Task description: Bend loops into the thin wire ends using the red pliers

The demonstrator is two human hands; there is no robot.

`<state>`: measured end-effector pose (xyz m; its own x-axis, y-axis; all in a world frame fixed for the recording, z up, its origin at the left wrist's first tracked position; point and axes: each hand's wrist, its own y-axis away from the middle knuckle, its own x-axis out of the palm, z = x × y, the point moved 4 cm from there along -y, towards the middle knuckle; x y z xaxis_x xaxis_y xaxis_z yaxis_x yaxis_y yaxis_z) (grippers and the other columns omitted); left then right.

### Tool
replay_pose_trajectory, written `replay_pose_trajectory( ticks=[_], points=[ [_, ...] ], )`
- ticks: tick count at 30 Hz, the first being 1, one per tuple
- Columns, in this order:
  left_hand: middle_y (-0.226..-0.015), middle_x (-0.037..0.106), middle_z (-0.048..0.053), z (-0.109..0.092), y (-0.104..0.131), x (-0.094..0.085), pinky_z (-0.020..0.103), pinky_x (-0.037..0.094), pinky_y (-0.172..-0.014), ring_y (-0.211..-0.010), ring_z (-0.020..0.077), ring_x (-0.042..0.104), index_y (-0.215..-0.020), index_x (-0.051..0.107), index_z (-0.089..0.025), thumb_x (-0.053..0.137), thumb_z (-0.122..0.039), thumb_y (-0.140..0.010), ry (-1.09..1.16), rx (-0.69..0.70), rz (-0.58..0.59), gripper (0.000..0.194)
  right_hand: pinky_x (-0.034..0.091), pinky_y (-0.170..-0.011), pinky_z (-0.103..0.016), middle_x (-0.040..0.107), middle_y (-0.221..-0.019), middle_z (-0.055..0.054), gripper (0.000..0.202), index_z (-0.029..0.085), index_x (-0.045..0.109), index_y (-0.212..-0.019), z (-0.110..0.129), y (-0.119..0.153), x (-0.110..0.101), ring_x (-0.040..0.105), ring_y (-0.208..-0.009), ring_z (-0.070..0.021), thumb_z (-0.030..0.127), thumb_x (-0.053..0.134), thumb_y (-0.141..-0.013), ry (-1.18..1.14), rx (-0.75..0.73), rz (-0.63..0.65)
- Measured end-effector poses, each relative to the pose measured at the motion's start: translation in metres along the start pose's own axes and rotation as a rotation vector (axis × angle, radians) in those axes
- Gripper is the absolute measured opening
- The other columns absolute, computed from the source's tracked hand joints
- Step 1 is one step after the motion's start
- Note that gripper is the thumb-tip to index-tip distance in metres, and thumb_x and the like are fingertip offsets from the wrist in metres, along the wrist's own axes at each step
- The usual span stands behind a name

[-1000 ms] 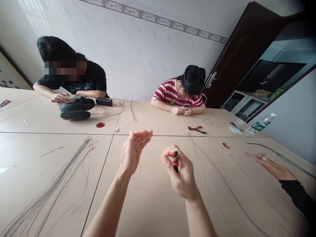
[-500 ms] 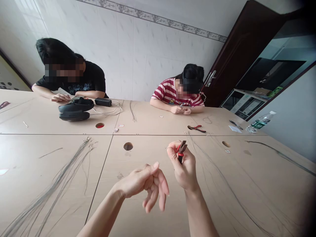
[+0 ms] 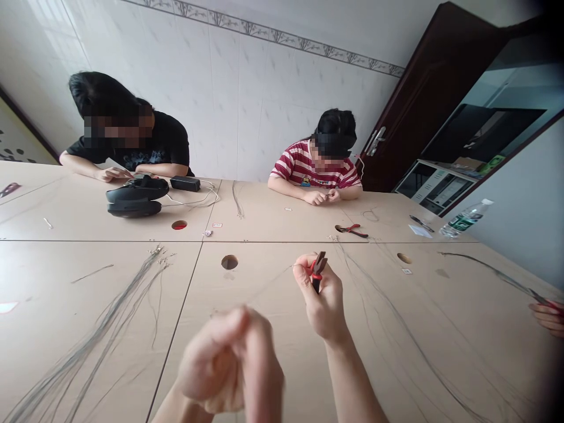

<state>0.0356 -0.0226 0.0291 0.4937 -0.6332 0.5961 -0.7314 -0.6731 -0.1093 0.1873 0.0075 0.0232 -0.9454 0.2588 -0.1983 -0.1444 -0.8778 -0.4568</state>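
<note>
My right hand is closed around a pair of pliers with red and black handles, the dark jaws pointing up. Its thumb and forefinger also pinch a thin wire, which runs faintly down toward my left hand. My left hand is close to the camera and smeared by motion. Thumb and forefinger appear pressed together where the wire leads; the exact grip on it is blurred.
Bundles of thin wires lie on the table at left and right. More pliers rest beyond. Two people sit opposite, near a black device. Another person's hand holds a red-handled tool at right. A bottle stands tilted in view.
My left hand has come nearer the camera, its spread fingers now closed. A stretch of wire now shows between my hands. Another person's hand has appeared at the right edge.
</note>
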Motion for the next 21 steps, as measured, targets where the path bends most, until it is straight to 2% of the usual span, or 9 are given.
replay_pose_trajectory(
  ticks=[3,4,5,7,8,10,13,16,21],
  points=[
    [-0.051,0.063,0.002,-0.041,0.002,-0.015,0.028,0.051,-0.039,-0.050,0.0199,0.064,-0.070,0.069,-0.030,0.049,-0.052,-0.091,-0.006,0.378,-0.500,0.037,0.034,-0.058,-0.025,0.044,-0.073,0.003,0.018,0.021,0.050,-0.080,0.004,0.003,0.004,0.039,-0.062,-0.0115,0.028,0.051,-0.096,0.007,-0.012,0.030],
    [-0.063,0.070,0.002,-0.049,0.000,-0.018,0.028,0.057,-0.049,-0.064,0.0203,0.070,-0.079,0.071,-0.031,0.047,-0.048,-0.094,0.019,0.490,-0.608,0.034,0.034,-0.059,-0.025,0.045,-0.074,0.003,0.017,0.021,0.050,-0.080,0.006,0.003,0.005,0.040,-0.064,-0.0118,0.027,0.051,-0.097,0.010,-0.026,0.035],
    [-0.079,0.075,0.002,-0.054,-0.004,-0.021,0.029,0.061,-0.063,-0.082,0.0202,0.073,-0.087,0.072,-0.032,0.043,-0.044,-0.097,0.045,0.582,-0.661,0.033,0.034,-0.060,-0.026,0.046,-0.075,0.002,0.017,0.021,0.050,-0.081,0.008,0.004,0.006,0.041,-0.065,-0.0121,0.027,0.051,-0.097,0.009,-0.042,0.038],
    [-0.110,0.074,0.002,-0.058,-0.015,-0.024,0.032,0.058,-0.092,-0.114,0.0197,0.065,-0.096,0.073,-0.030,0.036,-0.040,-0.100,0.089,0.699,-0.652,0.038,0.034,-0.061,-0.026,0.046,-0.075,0.002,0.016,0.022,0.050,-0.081,0.010,0.005,0.008,0.041,-0.067,-0.0127,0.026,0.051,-0.097,-0.002,-0.069,0.044],
    [-0.119,0.072,0.002,-0.058,-0.022,-0.027,0.033,0.053,-0.100,-0.123,0.0199,0.060,-0.099,0.073,-0.028,0.034,-0.040,-0.101,0.108,0.732,-0.626,0.041,0.034,-0.062,-0.026,0.046,-0.075,0.002,0.016,0.022,0.050,-0.081,0.010,0.006,0.009,0.042,-0.067,-0.0128,0.025,0.051,-0.097,-0.006,-0.076,0.053],
    [-0.128,0.068,0.005,-0.055,-0.033,-0.034,0.036,0.047,-0.108,-0.129,0.0210,0.055,-0.101,0.073,-0.023,0.032,-0.040,-0.102,0.146,0.766,-0.599,0.045,0.034,-0.062,-0.026,0.046,-0.076,0.002,0.015,0.022,0.050,-0.081,0.011,0.006,0.011,0.042,-0.067,-0.0130,0.024,0.051,-0.096,-0.012,-0.087,0.072],
    [-0.128,0.068,0.009,-0.046,-0.043,-0.049,0.038,0.044,-0.110,-0.128,0.0222,0.056,-0.101,0.073,-0.018,0.035,-0.041,-0.102,0.182,0.770,-0.623,0.044,0.036,-0.064,-0.027,0.048,-0.079,0.001,0.014,0.023,0.050,-0.083,0.011,0.007,0.012,0.043,-0.069,-0.0132,0.023,0.050,-0.097,-0.020,-0.097,0.098],
    [-0.125,0.069,0.010,-0.032,-0.049,-0.060,0.039,0.045,-0.108,-0.124,0.0230,0.059,-0.098,0.073,-0.017,0.039,-0.042,-0.100,0.150,0.715,-0.642,0.042,0.036,-0.065,-0.027,0.049,-0.080,0.001,0.013,0.023,0.049,-0.084,0.010,0.008,0.012,0.044,-0.069,-0.0134,0.023,0.050,-0.097,-0.020,-0.091,0.117],
    [-0.118,0.071,0.012,-0.003,-0.056,-0.058,0.040,0.048,-0.101,-0.119,0.0255,0.061,-0.096,0.073,-0.015,0.042,-0.043,-0.099,-0.091,0.505,-0.590,0.042,0.036,-0.064,-0.027,0.048,-0.080,0.002,0.014,0.023,0.049,-0.084,0.010,0.007,0.010,0.044,-0.070,-0.0133,0.022,0.049,-0.098,0.002,-0.118,0.091]
  ],
)
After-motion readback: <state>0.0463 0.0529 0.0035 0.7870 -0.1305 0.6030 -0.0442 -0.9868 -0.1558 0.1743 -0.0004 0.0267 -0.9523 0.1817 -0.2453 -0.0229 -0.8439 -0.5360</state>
